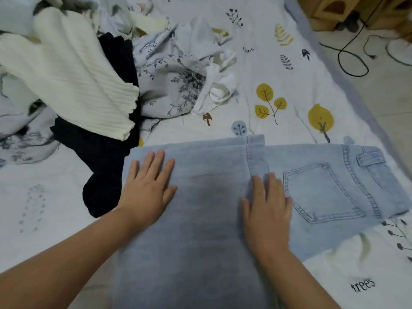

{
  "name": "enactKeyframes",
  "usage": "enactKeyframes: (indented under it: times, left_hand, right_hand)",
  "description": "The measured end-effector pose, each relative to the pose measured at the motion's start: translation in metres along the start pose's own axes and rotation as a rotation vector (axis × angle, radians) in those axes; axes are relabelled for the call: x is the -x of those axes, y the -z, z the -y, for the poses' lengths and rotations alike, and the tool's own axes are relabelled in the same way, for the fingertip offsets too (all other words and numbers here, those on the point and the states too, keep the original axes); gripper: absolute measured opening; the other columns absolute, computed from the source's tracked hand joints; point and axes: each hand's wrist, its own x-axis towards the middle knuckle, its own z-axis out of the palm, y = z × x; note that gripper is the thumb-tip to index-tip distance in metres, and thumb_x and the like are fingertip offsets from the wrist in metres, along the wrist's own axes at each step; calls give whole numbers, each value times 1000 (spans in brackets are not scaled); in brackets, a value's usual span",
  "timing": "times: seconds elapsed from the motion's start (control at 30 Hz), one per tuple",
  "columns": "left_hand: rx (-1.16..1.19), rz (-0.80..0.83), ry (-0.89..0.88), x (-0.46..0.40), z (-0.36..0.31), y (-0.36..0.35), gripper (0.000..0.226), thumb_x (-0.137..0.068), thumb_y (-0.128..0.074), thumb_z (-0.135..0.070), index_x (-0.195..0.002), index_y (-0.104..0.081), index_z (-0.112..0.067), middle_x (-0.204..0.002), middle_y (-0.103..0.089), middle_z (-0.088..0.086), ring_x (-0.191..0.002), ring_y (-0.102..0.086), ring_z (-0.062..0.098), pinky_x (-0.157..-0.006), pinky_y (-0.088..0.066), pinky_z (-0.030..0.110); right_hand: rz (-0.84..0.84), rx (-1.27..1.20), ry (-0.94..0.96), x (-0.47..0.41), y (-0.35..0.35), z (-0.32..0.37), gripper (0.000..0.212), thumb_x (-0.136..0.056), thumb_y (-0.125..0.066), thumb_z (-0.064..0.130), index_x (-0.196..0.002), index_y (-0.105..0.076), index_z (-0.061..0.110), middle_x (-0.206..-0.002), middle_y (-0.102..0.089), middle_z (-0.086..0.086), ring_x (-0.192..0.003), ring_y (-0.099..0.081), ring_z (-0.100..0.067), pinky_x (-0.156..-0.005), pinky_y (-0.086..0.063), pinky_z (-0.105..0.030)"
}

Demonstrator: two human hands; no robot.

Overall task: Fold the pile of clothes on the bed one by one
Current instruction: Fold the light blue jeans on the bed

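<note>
Denim jeans (200, 219) lay folded near the bed's (289, 70) front edge, my left hand (148, 188) and right hand (266, 210) pressed flat, fingers straight, gripping nothing, to smooth the fold.

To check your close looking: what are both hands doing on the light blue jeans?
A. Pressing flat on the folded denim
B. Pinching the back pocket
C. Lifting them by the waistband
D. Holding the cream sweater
A: the left hand and right hand lie flat, fingers straight, on the jeans.
</note>
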Motion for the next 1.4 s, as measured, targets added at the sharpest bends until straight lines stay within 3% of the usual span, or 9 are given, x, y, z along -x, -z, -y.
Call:
enactKeyframes:
  times: [0.27, 0.43, 0.6, 0.7, 0.9, 1.03, 1.1, 1.2, 1.4]
  left_hand:
    - [24, 66, 130, -13, -57, 8, 64, -98, -15, -48, -149, 8, -18, -156, 16, 13, -144, 12, 31, -115, 2, 45]
    - [111, -56, 24, -15, -79, 2, 65, -92, -23, -50, -144, -34, -13, -150, -29, 18, -137, -27, 40, -108, -20, 56]
    - [69, -29, 54, -16, -76, -19, 75, -84, 9, -67, -145, -5, -25, -155, -5, 3, -143, -2, 27, -111, 2, 47]
    - [56, -97, 42, -15, -86, -11, 67, -90, -23, -52, -146, -25, -15, -152, -25, 15, -139, -16, 38, -109, -1, 47]
    - [-12, -26, -4, -22, -92, -23, 63, -95, -7, -56, -144, -26, -20, -147, -37, 14, -134, -32, 38, -106, -12, 49]
    - [63, 6, 24, -23, -106, -10, 71, -88, -11, -53, -146, -27, -14, -152, -24, 16, -140, -21, 39, -109, -17, 56]
    - [55, 8, -42, -25, -120, -1, 69, -89, -18, -48, -141, -39, -9, -148, -32, 20, -136, -30, 40, -104, -26, 60]
    - [88, 22, -126, -34, -147, 7, 71, -87, -15, -48, -143, -35, -9, -151, -27, 18, -139, -26, 38, -107, -22, 58]
    - [77, 92, -158, -45, -183, 7, 87, -70, 15, -55, -150, 0, -23, -156, 13, 9, -144, 8, 31, -115, -1, 48]
  right_hand:
    - [275, -181, -304, -43, 22, -23, 28, -95, -47, 33, -107, -52, 9, -113, -62, -15, -106, -56, -32, -87, -39, -37]
    - [22, -235, -149, -43, 14, -23, 16, -95, -47, 25, -89, -48, 11, -92, -62, -13, -89, -57, -33, -77, -43, -43]
    - [-69, -2, -123, -42, -13, -23, 44, -65, -80, 9, -105, -62, 3, -84, -63, -17, -74, -61, -34, -58, -47, -38]
    - [-218, -9, 16, -38, -13, -20, 54, -80, -59, 20, -132, -46, 11, -124, -57, -19, -111, -58, -35, -86, -47, -46]
    - [355, 32, 96, -33, -22, -37, 70, -79, 9, 58, -142, 19, 30, -158, 14, -1, -145, 11, -22, -111, 13, -50]
    - [221, -213, 122, -34, 0, -54, 80, -80, -5, 53, -147, -28, 16, -156, -18, -13, -144, -15, -30, -114, -13, -54]
    - [-127, -372, -25, -26, 13, -76, 56, -86, -32, 37, -125, -54, 5, -137, -46, -23, -127, -42, -39, -104, -33, -54]
    - [-364, -513, -457, -20, 42, -118, 42, -86, -54, 15, -126, -50, 0, -133, -43, -24, -127, -36, -36, -106, -26, -42]
    - [-81, -1231, -1161, -34, 38, -202, 28, -84, -65, 24, -103, -53, 7, -110, -61, -15, -90, -58, -26, -89, -51, -42]
